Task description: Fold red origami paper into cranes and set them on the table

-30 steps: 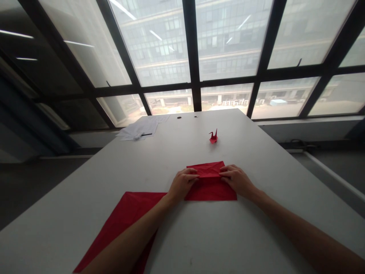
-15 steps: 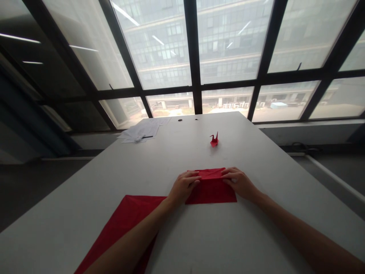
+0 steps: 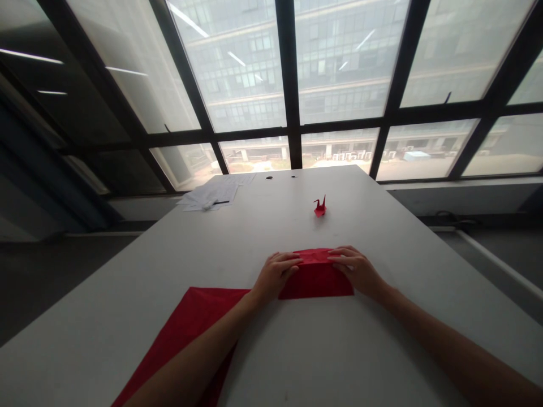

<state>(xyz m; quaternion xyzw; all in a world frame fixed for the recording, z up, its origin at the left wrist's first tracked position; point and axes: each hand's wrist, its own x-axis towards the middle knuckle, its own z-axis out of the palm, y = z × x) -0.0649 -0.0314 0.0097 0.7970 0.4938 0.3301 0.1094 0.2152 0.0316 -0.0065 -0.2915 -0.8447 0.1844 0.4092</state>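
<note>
A red sheet of paper (image 3: 316,282) lies in front of me, its far part folded over into a band. The fingers of my left hand (image 3: 275,275) are on the left end of this fold, thumb at the near side. At the right end, my right hand (image 3: 358,269) grips the fold in the same way, fingers above and thumb below. Both palms hide the paper's side edges. Beyond the hands stands a small red origami crane (image 3: 320,210). My left forearm passes over a larger red sheet (image 3: 182,319) and covers part of it.
The white table (image 3: 297,362) reaches to the window frame (image 3: 339,124). White papers (image 3: 220,186) lie at its far left with a dark pen (image 3: 221,202) on them. A round hole (image 3: 268,178) is near the far edge. A dark cable (image 3: 456,219) lies beyond the right side.
Very little differs. The view has shifted slightly, and both hands keep their hold on the folded paper at nearly the same spots. The crane and the larger sheet stay put.
</note>
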